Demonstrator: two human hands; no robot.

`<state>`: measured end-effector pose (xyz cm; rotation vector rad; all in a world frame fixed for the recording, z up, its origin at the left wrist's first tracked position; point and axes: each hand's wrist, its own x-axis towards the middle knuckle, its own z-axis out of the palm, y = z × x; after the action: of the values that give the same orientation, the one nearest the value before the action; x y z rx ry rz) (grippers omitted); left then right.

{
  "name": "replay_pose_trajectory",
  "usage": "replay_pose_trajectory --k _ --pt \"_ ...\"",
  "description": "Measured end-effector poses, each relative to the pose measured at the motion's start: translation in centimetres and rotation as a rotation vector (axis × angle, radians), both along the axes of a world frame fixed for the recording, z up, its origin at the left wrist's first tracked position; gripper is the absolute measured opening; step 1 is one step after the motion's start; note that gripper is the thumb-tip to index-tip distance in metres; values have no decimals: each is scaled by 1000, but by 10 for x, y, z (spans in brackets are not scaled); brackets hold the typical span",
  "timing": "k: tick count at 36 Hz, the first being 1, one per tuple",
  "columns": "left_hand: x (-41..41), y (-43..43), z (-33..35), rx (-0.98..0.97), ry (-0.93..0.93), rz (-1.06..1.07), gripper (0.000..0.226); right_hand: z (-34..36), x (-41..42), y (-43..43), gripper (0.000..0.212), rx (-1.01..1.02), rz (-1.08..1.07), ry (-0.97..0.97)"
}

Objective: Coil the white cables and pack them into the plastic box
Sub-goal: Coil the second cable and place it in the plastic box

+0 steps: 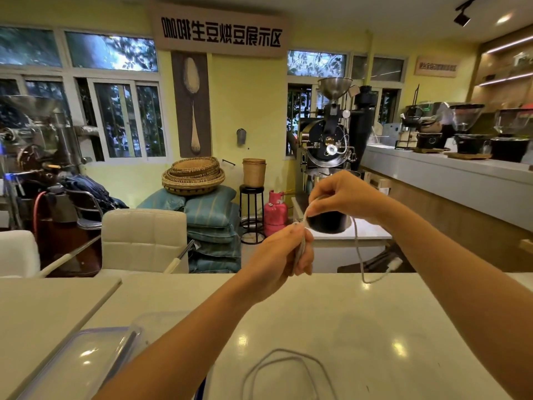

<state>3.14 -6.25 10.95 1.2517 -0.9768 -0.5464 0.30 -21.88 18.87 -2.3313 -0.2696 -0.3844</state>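
Plastic box [155, 321] sits half-hidden by the forearm [187, 350]; left hand [282, 255] and right hand [340, 197] fingers grip 1 white cable [357, 249].

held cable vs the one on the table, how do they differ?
The held cable is in the air; the table cable lies on the table. The held cable is bunched in the left hand and pinched by the right hand; the table cable is an untouched loose loop. Both are thin and white.

Plastic box [86, 356] cut by bottom edge
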Motion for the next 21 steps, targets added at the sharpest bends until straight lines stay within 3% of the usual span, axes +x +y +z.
replay_pose_trajectory --k 6,13,15,21 --pt "-7 2 12 -3 26 -183 20 -39 13 0 15 463 165 101" --pt "6 -4 22 -15 -147 112 27 -101 19 37 34 763 37 236" --pt "14 -4 21 -6 -182 188 26 -112 13 51 32 728 65 323" --pt "42 3 13 59 -337 400 21 -103 -1 64 28 264 5 358"
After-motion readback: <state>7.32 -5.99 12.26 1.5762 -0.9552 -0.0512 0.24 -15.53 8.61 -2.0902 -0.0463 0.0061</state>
